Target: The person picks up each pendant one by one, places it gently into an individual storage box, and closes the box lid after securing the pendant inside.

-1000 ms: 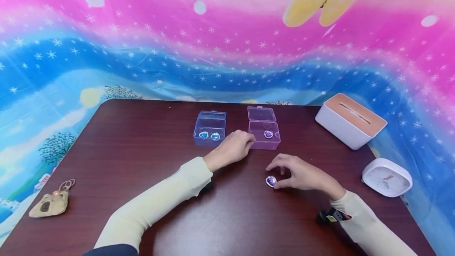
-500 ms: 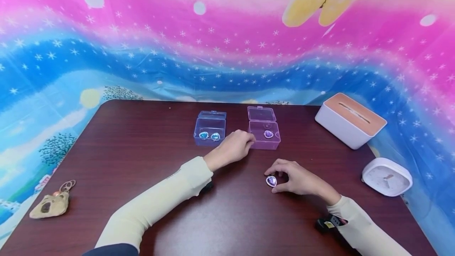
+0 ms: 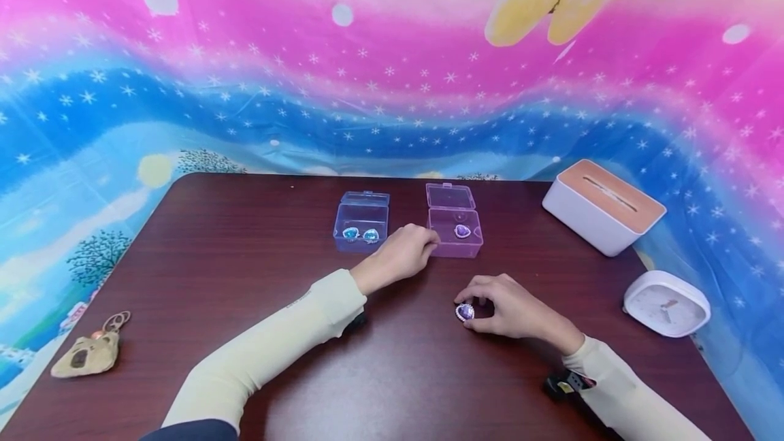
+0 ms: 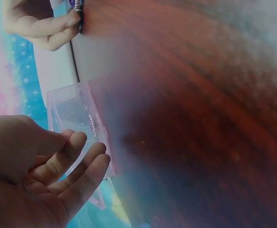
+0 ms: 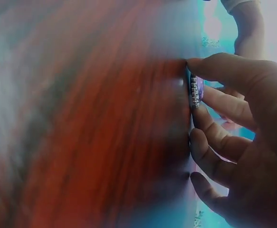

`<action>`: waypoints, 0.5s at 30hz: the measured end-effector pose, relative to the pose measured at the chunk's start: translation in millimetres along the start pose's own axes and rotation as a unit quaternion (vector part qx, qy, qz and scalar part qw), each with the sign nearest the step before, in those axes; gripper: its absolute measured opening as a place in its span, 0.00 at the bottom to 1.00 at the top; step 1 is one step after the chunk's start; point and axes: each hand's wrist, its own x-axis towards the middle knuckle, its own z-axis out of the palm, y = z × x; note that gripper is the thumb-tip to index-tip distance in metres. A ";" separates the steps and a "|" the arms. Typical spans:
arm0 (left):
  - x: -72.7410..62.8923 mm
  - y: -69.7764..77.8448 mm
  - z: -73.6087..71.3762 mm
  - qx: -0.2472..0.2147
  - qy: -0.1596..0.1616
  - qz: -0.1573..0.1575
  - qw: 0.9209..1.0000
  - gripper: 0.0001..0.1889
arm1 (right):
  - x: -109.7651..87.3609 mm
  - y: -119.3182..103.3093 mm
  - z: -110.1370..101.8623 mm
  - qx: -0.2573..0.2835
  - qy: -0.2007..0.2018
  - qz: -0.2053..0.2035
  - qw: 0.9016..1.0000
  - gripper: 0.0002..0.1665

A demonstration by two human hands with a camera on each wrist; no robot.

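Observation:
In the head view my left hand (image 3: 401,254) holds the near left corner of an open pink see-through box (image 3: 456,249); the left wrist view shows thumb and forefinger together at the box wall (image 4: 100,126). One purple jewel (image 3: 462,231) with a sparkling edge lies inside it. Low over the table, my right hand (image 3: 514,306) pinches a second purple heart-shaped jewel (image 3: 465,312) rimmed with small clear stones. In the right wrist view this jewel (image 5: 194,92) stands between thumb and forefinger, at the table surface.
Left of the pink box stands an open blue see-through box (image 3: 361,245) with two blue jewels. A white tissue box (image 3: 582,223) and a white clock (image 3: 667,305) are at the right. A beige pouch-like keyring (image 3: 88,354) lies at the left edge. A printed cloth hangs behind.
My right thumb and forefinger have come together around the near purple jewel, which has turned slightly and shifted a little left. My left hand has stayed at the pink box.

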 end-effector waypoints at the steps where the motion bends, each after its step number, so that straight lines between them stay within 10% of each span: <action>1: -0.1 0.1 -0.3 0.000 0.000 -0.001 1.000 0.10 | 0.7 0.0 -0.1 -0.003 0.003 -0.003 1.000 0.15; 15: 0.0 0.3 -0.5 0.004 -0.005 -0.003 1.000 0.10 | 5.3 2.5 -7.7 0.036 0.026 0.034 0.998 0.16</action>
